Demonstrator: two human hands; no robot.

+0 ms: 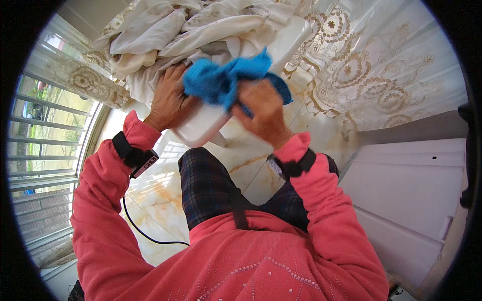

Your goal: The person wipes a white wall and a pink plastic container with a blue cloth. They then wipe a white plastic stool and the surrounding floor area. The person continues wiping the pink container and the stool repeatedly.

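Note:
Blurred by motion, my right hand (261,110) grips a bright blue cloth (226,75) above the near end of a white plastic surface (196,128). My left hand (168,100) lies at the left of that surface beside the blue cloth, fingers stretched over the edge of a heap of pale cream and white fabric (150,35). The fabric covers much of the white surface behind both hands. Part of my left thumb is near or under the cloth; which, I cannot tell.
A louvred window (45,150) runs along the left. Embroidered sheer curtains (376,65) hang on both sides. A white panelled box or appliance (401,195) stands at the right. My knees are below the white surface, over a marbled tile floor (150,210), where a black cable (150,236) hangs from my left wrist.

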